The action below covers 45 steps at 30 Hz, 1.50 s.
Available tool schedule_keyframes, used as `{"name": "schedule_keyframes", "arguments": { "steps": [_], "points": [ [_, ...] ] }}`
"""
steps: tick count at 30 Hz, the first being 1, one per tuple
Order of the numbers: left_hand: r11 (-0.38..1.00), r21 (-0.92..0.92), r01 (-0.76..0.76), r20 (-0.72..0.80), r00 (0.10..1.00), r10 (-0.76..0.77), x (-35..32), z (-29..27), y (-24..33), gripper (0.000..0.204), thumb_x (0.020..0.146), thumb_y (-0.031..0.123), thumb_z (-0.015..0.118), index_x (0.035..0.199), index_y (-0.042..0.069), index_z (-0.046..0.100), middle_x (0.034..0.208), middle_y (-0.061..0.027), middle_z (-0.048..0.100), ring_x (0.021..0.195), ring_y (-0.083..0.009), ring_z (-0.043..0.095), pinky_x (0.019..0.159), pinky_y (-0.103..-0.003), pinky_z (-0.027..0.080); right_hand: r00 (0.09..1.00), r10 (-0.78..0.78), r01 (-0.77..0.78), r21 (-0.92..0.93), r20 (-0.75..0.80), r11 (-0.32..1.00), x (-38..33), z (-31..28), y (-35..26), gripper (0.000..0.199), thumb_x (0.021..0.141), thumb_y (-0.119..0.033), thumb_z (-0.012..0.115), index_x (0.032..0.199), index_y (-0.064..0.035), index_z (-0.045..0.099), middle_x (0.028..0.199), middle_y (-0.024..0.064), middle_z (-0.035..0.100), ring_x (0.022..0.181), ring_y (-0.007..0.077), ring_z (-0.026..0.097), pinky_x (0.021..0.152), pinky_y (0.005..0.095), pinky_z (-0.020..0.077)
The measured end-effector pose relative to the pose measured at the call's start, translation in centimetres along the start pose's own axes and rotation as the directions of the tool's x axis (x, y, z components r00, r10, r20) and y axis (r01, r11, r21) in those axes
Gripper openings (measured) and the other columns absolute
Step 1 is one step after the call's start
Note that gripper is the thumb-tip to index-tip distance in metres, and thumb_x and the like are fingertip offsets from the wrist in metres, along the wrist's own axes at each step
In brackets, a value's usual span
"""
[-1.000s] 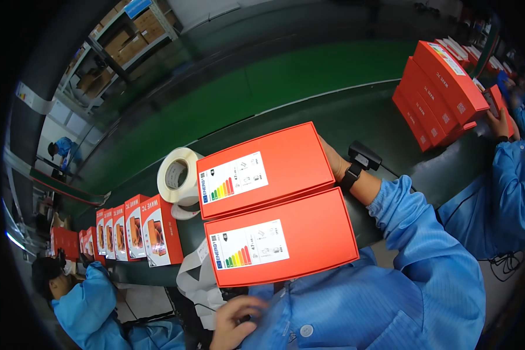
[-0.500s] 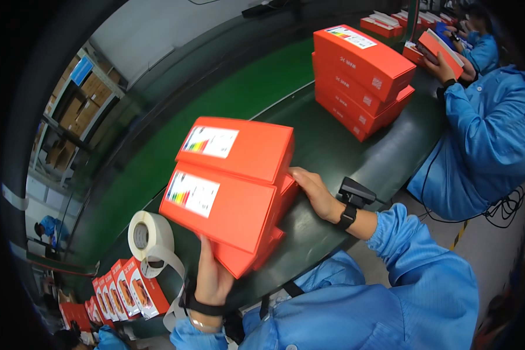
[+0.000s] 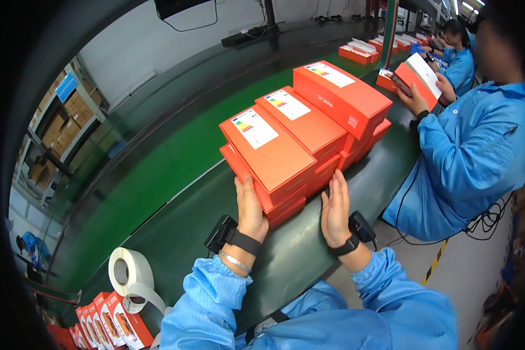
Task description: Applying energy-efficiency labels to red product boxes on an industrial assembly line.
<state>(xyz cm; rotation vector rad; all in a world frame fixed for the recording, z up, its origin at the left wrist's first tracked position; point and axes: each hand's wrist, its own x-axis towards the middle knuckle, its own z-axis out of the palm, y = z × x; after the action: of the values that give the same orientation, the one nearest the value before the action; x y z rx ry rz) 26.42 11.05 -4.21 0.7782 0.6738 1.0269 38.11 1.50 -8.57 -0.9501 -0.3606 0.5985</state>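
Two side-by-side stacks of red-orange cardboard boxes stand on the dark green bench in front of me; the left stack's top box point(image 3: 268, 151) and the other top box point(image 3: 303, 119) bear white labels with coloured bars. My left hand point(image 3: 252, 207) lies against the near left side of the left stack, thumb up, some fingers hidden by the boxes. Held flat with fingers stretched, my right hand point(image 3: 336, 210) is at the near right side, its fingertips by the lower boxes. A taller stack point(image 3: 344, 96) adjoins them at the far right.
A roll of white labels point(image 3: 131, 271) stands at the lower left, near a row of red picture boxes point(image 3: 114, 321). A co-worker point(image 3: 472, 140) at right holds an opened red box point(image 3: 419, 81). A green conveyor belt point(image 3: 175, 157) runs beyond the bench edge.
The two stacks have slid away to the right and now adjoin the taller stack. Both my hands have moved along with them, and my view has shifted.
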Motion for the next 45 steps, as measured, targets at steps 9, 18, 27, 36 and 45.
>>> {"name": "schedule_keyframes", "arguments": {
  "steps": [9,18,27,36,45],
  "points": [
    [0.991,0.007,-0.137,0.019,0.990,0.136,3.7,2.3,-3.9,0.061,0.091,0.046,0.045,0.132,0.008,0.021,0.130,-0.0105,0.038,0.121,-0.0217,0.038,0.101,-0.040,0.033,0.998,0.060,-0.062,0.132,0.016,0.989,-0.6,-1.3,1.6,0.047,0.094,-0.031,0.042,0.134,-0.0092,0.031,0.136,0.0101,0.034,0.127,0.0254,0.031,0.102,0.0421,0.0260],
    [0.965,0.211,0.154,0.208,0.958,-0.199,1.7,4.4,-2.7,0.085,0.089,0.047,0.043,0.140,-0.003,-0.003,0.146,-0.0204,0.014,0.135,-0.0260,0.018,0.107,-0.035,0.021,0.999,-0.045,0.044,-0.049,-0.027,0.998,-1.0,-3.0,0.5,0.046,0.095,-0.026,0.036,0.133,-0.0013,0.030,0.137,0.0184,0.030,0.128,0.0280,0.029,0.104,0.0432,0.0245],
    [0.110,0.844,-0.525,0.377,0.725,0.576,-21.1,-9.7,20.9,0.103,0.074,0.027,0.069,0.141,0.000,-0.005,0.145,-0.0267,-0.008,0.136,-0.0355,-0.010,0.109,-0.044,0.005,0.655,-0.045,0.278,-0.185,0.754,0.942,-9.1,10.1,-1.7,0.053,0.087,-0.024,0.044,0.133,-0.0002,0.032,0.140,0.0144,0.030,0.130,0.0267,0.029,0.102,0.0382,0.0275],
    [0.610,0.772,0.180,-0.626,0.048,0.779,-36.3,-33.7,14.3,0.093,0.079,0.012,0.066,0.140,-0.003,-0.003,0.133,-0.0209,0.027,0.116,-0.0221,0.034,0.098,-0.030,0.028,-0.375,0.063,0.369,0.086,0.925,0.925,-25.0,35.9,5.7,0.064,0.087,-0.036,0.050,0.135,0.0014,0.030,0.138,0.0237,0.030,0.131,0.0343,0.027,0.106,0.0400,0.0227],
    [0.722,0.666,-0.190,-0.741,-0.049,0.670,-30.9,-37.3,15.2,0.078,0.085,0.008,0.057,0.140,-0.004,0.003,0.139,-0.0214,0.025,0.124,-0.0246,0.032,0.102,-0.033,0.026,-0.351,0.668,0.711,-0.277,0.657,0.646,-37.3,45.6,19.9,0.075,0.081,-0.050,0.049,0.129,0.0049,0.036,0.121,0.0260,0.050,0.112,0.0340,0.051,0.095,0.0362,0.0385]
  ]
}}
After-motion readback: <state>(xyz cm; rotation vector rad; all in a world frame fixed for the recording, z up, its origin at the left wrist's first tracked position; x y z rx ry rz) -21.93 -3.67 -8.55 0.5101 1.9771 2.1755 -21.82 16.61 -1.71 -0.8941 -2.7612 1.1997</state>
